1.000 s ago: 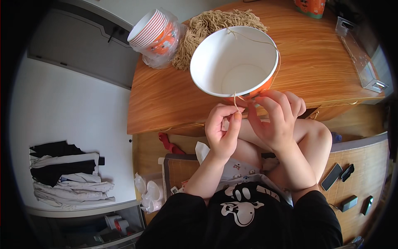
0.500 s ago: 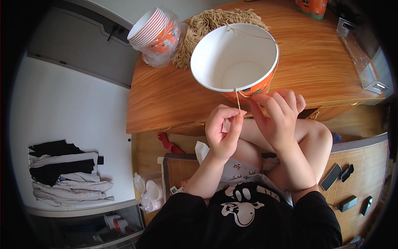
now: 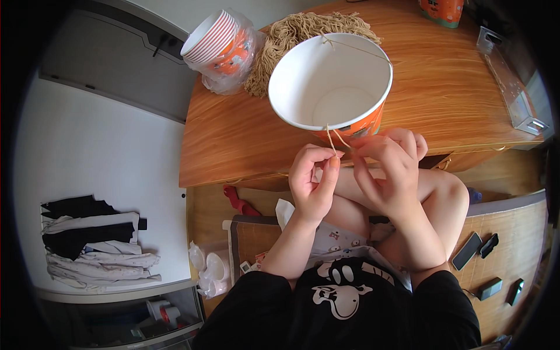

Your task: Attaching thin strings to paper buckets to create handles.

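A large white-lined paper bucket [image 3: 297, 93] with an orange printed outside stands near the table's front edge, its mouth tilted toward me. Thin tan string [image 3: 331, 142] comes through the near rim in two strands. One strand runs down into the pinched thumb and forefinger of my left hand [image 3: 313, 185]. The other slants to the fingertips of my right hand [image 3: 388, 166], which are pinched together just right of it and slightly blurred. At the far rim another piece of string [image 3: 356, 48] is knotted and stretches along toward the right side.
Behind the bucket lies a heap of tan yarn [image 3: 291, 32]. Left of it, nested paper buckets [image 3: 213, 41] sit in clear plastic. A clear plastic case [image 3: 507, 81] rests at the table's right. A phone [image 3: 467, 251] lies on the mat beside me; folded clothes [image 3: 93, 236] lie at left.
The right hand has drawn its strand out from the rim, so two strands now spread apart below it. My left hand has barely moved and keeps its pinch.
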### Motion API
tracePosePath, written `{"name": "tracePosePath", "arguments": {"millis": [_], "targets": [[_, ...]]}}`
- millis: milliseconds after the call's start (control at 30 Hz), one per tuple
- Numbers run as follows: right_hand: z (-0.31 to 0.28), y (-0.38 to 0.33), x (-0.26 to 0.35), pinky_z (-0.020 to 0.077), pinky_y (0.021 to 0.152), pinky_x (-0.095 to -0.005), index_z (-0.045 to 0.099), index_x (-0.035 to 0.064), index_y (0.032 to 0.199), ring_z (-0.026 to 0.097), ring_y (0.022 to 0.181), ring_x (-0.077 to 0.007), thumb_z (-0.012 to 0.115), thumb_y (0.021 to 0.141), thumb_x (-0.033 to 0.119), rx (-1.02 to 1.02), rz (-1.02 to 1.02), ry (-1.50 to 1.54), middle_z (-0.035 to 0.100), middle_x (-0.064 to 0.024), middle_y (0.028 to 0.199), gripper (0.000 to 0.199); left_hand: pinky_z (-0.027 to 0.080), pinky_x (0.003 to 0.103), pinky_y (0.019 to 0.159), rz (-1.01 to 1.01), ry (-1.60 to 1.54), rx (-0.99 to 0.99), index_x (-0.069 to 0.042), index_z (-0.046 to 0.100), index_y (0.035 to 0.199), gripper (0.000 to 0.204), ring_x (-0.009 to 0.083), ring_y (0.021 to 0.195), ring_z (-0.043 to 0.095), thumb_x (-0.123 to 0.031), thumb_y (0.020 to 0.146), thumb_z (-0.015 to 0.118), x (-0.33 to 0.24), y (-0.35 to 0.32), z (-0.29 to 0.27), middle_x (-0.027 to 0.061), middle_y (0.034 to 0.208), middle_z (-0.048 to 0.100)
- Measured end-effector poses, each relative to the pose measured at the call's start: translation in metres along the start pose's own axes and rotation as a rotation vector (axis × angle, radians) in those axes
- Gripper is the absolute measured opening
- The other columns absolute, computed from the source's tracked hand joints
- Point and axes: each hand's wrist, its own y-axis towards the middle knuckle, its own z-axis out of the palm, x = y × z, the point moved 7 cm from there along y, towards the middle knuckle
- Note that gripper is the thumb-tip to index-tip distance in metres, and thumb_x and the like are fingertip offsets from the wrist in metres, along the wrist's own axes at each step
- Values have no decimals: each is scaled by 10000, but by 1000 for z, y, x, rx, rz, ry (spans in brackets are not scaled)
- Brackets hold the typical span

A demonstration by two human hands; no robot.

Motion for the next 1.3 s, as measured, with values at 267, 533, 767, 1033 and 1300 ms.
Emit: {"name": "tracePosePath", "arguments": {"millis": [267, 533, 767, 1033, 1300], "targets": [[-3, -2, -14, 398, 754, -341, 661, 79, 1001, 603, 743, -184, 679, 891, 58, 81, 558, 470, 652, -13, 770, 113, 417, 205, 650, -24, -13, -25, 13, 608, 991, 31, 63, 726, 520, 13, 960, 610, 6, 0, 5, 58, 954, 605], [-2, 24, -2, 481, 658, -408, 721, 84, 932, 612, 670, -283, 701, 864, 100, 335, 314, -125, 620, -106, 670, 73, 367, 193, 621, 59, -29, -69, 0, 625, 1012, 47, 50, 699, 467, -7, 968, 609, 12, 3, 6, 34, 952, 578], [2, 32, -9, 476, 650, -425, 724, 67, 922, 605, 682, -325, 697, 875, 122, 295, 381, 42, 641, -135, 698, 77, 421, 235, 699, 162, 101, -159, -1, 585, 1032, 82, 105, 758, 505, -72, 993, 567, -9, 14, -4, 63, 943, 560], [1, 29, -8, 480, 641, -350, 705, 12, 1031, 596, 719, -237, 694, 916, 129, 387, 465, 232, 624, -131, 802, 164, 464, 358, 779, 427, 637, 33, -45, 689, 939, 89, 224, 861, 583, -69, 853, 694, -78, 83, -22, 93, 911, 620], [2, 25, 0, 509, 704, -397, 685, 37, 989, 630, 785, -289, 727, 868, 123, 331, 416, 311, 645, -120, 770, 154, 486, 286, 893, -214, 672, 1180, -20, 675, 1212, 266, 156, 1024, 628, -128, 986, 586, -45, 162, 8, 66, 1106, 688]]}}
